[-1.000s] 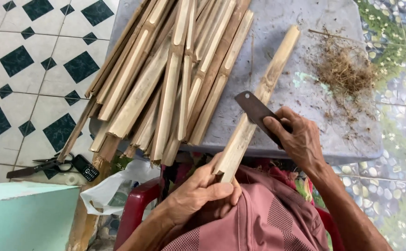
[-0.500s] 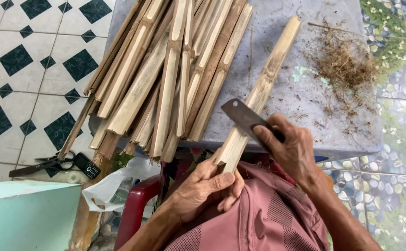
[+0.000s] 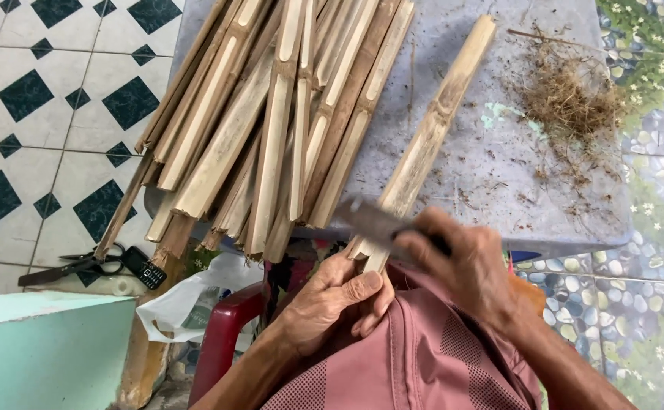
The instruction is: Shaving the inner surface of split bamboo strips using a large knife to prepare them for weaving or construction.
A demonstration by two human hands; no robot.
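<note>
Working from left to right, I first log the scissors [image 3: 70,267] and a small black phone [image 3: 143,267] lying on the tiled floor [image 3: 58,121], both well apart from the work. Next, a bundle of split bamboo slats [image 3: 271,129] lies fanned across the left half of the grey table [image 3: 514,175], with the near ends overhanging the table edge. My left hand [image 3: 339,300] is closed around the near end of the bamboo stick [image 3: 430,140], with the thumb across the top and the fingers curled beneath, pressing that end against my lap. The stick runs diagonally from that hand up across the table, its far end resting on the grey surface. My right hand [image 3: 472,266] is clamped on the handle of the knife [image 3: 381,224], whose blade lies across the stick just above the left hand; the blade is motion-blurred, so I cannot tell its exact edge contact. I judge the stick light, rigid and dry, prone to splitting along the grain, with splintery edges; I would grip it at the near end, behind the blade. Further right, a heap of dry fibrous shavings [image 3: 571,95] sits on the table.
</note>
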